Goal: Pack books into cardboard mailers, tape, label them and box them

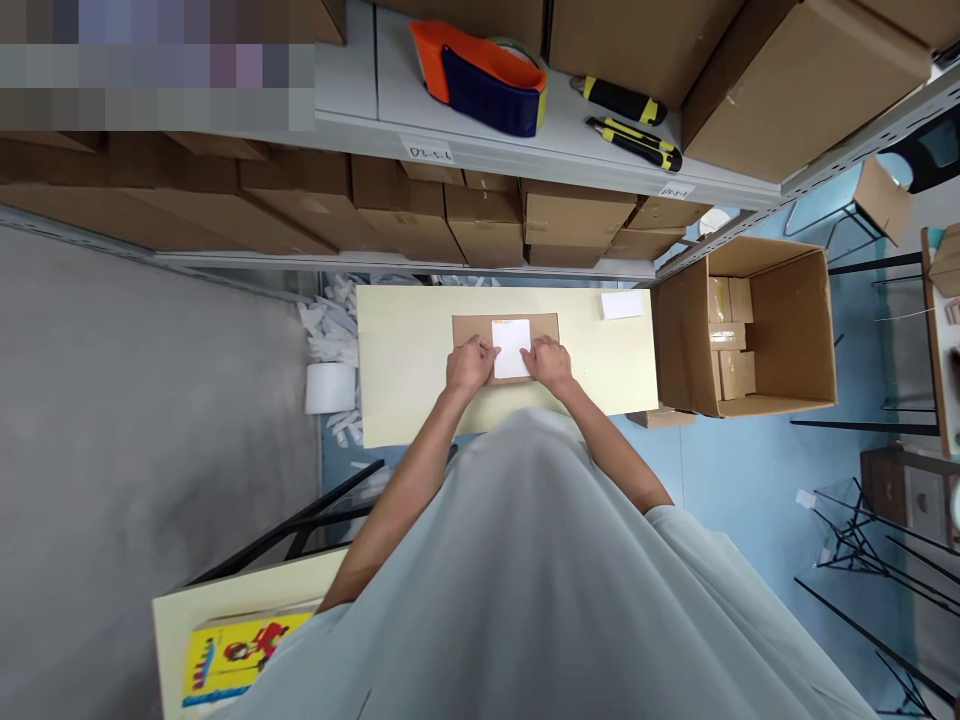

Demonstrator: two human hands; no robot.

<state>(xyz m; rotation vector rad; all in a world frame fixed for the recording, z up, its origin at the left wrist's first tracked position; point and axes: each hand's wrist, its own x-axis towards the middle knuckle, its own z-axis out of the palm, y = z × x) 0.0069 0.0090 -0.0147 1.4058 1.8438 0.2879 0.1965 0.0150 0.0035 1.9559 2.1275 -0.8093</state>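
Observation:
A flat brown cardboard box (472, 327) lies on the pale yellow tabletop (405, 370) in front of me. Over its middle is a white label (511, 352), square to the box. My left hand (470, 364) is closed at the label's left edge, its thumb touching that edge and its fingers curled in. On the other side, my right hand (549, 362) is closed the same way, thumb at the right edge. Both hands rest over the box's near part and hide some of it. The label's print is too faint to read.
Beyond the table, a shelf holds many cartons, an orange and blue tape dispenser (480, 78) and two utility knives (636, 142). A white slip (622, 305) lies at the tabletop's far right. A large open carton (791, 330) with small boxes inside stands right of the table.

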